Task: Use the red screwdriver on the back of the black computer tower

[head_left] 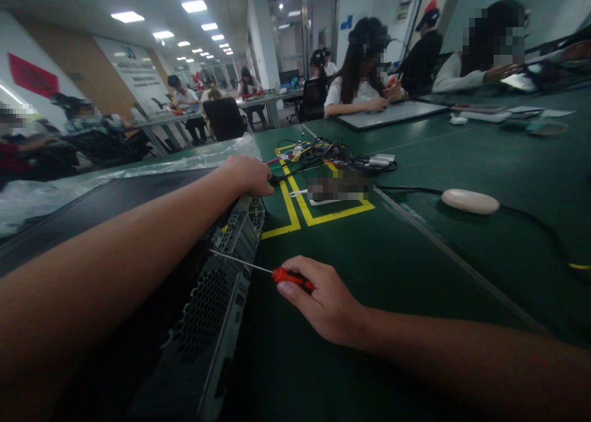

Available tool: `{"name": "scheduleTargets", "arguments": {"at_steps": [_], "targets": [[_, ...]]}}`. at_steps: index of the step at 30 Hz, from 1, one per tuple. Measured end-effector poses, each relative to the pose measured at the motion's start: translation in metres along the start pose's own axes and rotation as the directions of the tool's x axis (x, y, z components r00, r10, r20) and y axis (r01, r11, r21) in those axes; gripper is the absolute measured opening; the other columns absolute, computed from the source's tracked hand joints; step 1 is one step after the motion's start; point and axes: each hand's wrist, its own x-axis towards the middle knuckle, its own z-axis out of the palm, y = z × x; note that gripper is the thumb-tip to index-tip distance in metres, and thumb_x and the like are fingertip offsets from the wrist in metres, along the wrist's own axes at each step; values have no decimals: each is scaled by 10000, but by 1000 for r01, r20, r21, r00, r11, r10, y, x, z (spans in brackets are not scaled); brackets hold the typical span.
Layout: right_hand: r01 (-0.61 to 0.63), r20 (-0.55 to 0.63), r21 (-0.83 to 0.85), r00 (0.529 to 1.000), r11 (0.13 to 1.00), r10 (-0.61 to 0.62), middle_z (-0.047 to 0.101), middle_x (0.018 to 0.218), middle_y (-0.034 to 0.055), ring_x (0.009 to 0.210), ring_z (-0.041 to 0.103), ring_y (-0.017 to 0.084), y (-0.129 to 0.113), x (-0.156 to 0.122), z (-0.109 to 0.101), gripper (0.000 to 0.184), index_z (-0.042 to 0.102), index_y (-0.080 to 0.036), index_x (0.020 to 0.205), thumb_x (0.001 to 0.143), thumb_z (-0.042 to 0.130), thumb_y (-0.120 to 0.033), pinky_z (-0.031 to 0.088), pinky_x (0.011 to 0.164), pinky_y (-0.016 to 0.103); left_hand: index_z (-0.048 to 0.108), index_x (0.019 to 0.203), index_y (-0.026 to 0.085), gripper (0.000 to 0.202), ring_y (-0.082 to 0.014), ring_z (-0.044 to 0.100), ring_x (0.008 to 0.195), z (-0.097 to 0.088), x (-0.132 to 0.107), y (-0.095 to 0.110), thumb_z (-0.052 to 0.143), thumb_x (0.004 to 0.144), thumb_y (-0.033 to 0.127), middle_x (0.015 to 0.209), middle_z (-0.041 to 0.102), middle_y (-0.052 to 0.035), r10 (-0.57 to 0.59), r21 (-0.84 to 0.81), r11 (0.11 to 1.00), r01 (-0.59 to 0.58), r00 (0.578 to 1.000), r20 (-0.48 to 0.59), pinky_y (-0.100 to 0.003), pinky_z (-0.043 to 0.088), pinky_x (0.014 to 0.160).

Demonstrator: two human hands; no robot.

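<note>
A black desktop computer case (210,305) lies on its side at the left, its metal rear panel with vent holes and a fan grille turned toward the right. My left hand (249,175) is closed over the far corner of that case, fingers curled down past its edge. Beside those fingers sits a black cable end; whether they touch it I cannot tell. In my right hand (325,296) is a screwdriver (282,275) with a red handle. Its thin shaft points left, and the tip meets the rear panel near its upper edge.
Beyond the case lies a tangle of cables (327,151) on the green table (369,274), near yellow tape marks (339,213). A dark, partly blurred object (339,188) rests inside them. A white oval piece on a cord (470,201) lies right. Clear plastic wrap (23,203) is left. Several people work behind.
</note>
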Motion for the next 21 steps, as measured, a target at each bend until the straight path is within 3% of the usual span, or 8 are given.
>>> {"name": "scheduleTargets", "arguments": {"at_steps": [5, 8, 11, 21], "targets": [[-7, 8, -10, 1000, 1000, 7, 686, 913, 28, 815, 628, 175, -1, 0, 1, 156, 670, -197, 1051, 1064, 549, -295, 486, 764, 310, 688, 1449, 258, 650, -390, 647, 1302, -1, -1, 0, 524, 915, 592, 1457, 698, -162, 10, 34, 999, -10, 1000, 2, -486, 533, 1007], [-40, 5, 8, 999, 999, 40, 669, 880, 0, 757, 610, 160, -2, -2, 2, 102, 612, -212, 1087, 1014, 622, -282, 474, 716, 294, 694, 1440, 284, 633, -387, 647, 1294, -1, -1, 1, 534, 910, 590, 1457, 704, -144, 5, 31, 999, -5, 1000, -7, -491, 536, 1005], [-64, -16, 11, 998, 998, 64, 623, 839, -27, 702, 569, 146, -2, -3, 2, 164, 550, -227, 1047, 949, 679, -248, 453, 688, 288, 692, 1447, 269, 648, -408, 639, 1298, 0, 0, 0, 551, 900, 586, 1463, 697, -159, 8, 21, 1000, -8, 1000, -7, -514, 532, 1011], [-76, -11, 25, 997, 997, 76, 602, 845, -23, 691, 518, 142, -1, -3, 2, 135, 546, -225, 1020, 971, 665, -267, 440, 678, 296, 686, 1459, 287, 657, -415, 640, 1303, 0, 0, 0, 566, 895, 601, 1445, 707, -154, 6, 1, 1000, -6, 1000, -12, -521, 529, 1024]]}}
